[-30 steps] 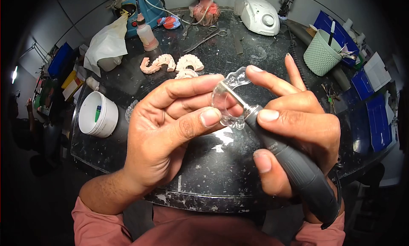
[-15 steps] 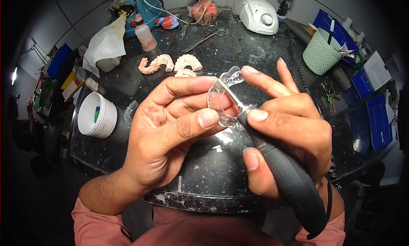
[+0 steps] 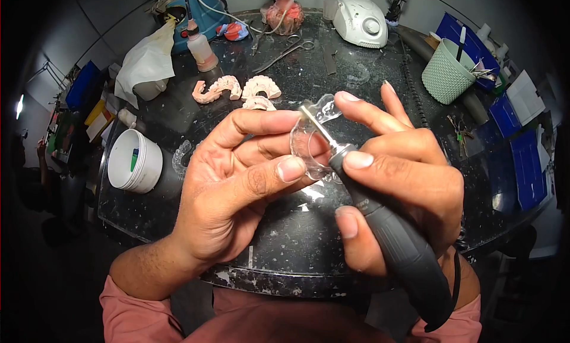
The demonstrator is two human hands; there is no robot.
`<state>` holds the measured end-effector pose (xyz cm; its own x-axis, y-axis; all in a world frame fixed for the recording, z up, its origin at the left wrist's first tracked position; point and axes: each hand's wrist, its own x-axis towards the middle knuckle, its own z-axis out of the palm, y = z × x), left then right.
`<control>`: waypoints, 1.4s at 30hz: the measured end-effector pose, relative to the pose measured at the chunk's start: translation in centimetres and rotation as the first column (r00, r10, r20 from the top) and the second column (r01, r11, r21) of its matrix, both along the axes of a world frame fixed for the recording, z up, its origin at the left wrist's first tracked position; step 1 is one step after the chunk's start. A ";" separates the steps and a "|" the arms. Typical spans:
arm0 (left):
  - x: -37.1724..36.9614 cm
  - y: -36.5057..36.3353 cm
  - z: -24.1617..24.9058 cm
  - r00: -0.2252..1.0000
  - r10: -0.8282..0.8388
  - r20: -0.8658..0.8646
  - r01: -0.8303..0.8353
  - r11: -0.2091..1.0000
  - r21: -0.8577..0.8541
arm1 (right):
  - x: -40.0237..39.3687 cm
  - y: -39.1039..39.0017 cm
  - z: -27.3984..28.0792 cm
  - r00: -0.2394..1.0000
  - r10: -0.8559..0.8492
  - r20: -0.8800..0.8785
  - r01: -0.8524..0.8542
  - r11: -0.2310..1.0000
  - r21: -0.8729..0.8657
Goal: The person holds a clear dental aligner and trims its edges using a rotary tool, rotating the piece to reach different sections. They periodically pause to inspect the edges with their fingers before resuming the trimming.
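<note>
Between its thumb and fingers my left hand [image 3: 237, 171] pinches a clear dental aligner [image 3: 300, 142], an arch-shaped plastic tray. My right hand [image 3: 409, 171] is wrapped round a black rotary handpiece [image 3: 398, 236]. The handpiece's slim metal bur [image 3: 319, 124] points up and left across the aligner, with its tip near my left index fingertip. My right index fingertip is right by the aligner's upper end, while the thumb presses on the handpiece's neck. Beyond my left hand lie several pink dental models [image 3: 261, 87].
A white tub [image 3: 155, 165] and another clear aligner [image 3: 180, 157] sit at left. Scissors [image 3: 285, 55], a dropper bottle [image 3: 203, 52] and a white control box [image 3: 361, 23] stand toward the back. At right is a green woven basket [image 3: 442, 76] with tools, near loose burs [image 3: 460, 129].
The aligner and handpiece have shifted very slightly in my hands, with the bur tip a little further left. Both hands keep the same hold.
</note>
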<state>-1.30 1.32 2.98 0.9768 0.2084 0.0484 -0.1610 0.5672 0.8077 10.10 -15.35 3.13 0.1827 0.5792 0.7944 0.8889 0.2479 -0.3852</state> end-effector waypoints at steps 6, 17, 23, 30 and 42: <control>0.0 -0.1 0.2 1.000 0.019 -0.012 -0.019 1.000 -0.015 | 0.2 0.0 0.0 1.000 0.015 -0.006 -0.015 1.000 0.003; 0.0 -0.3 0.1 1.000 0.008 -0.022 -0.008 1.000 0.000 | 0.2 0.1 0.1 1.000 0.003 0.003 -0.003 1.000 0.031; 0.1 -0.4 0.1 1.000 0.000 -0.023 0.001 1.000 0.027 | 0.3 0.1 -0.2 0.998 0.047 -0.035 -0.045 0.996 0.076; 0.0 -0.3 -0.1 1.000 -0.018 -0.010 0.018 1.000 -0.006 | 0.2 -0.1 0.2 0.997 0.067 -0.032 -0.067 0.997 0.024; 0.0 -0.3 -0.1 1.000 -0.013 -0.010 0.013 1.000 -0.003 | 0.2 -0.2 0.0 0.995 0.075 -0.060 -0.070 0.995 0.072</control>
<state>-1.27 1.02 2.85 0.9799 0.1958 0.0379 -0.1455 0.5718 0.8074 10.33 -15.50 3.11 0.1930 0.5367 0.8214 0.8421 0.3390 -0.4194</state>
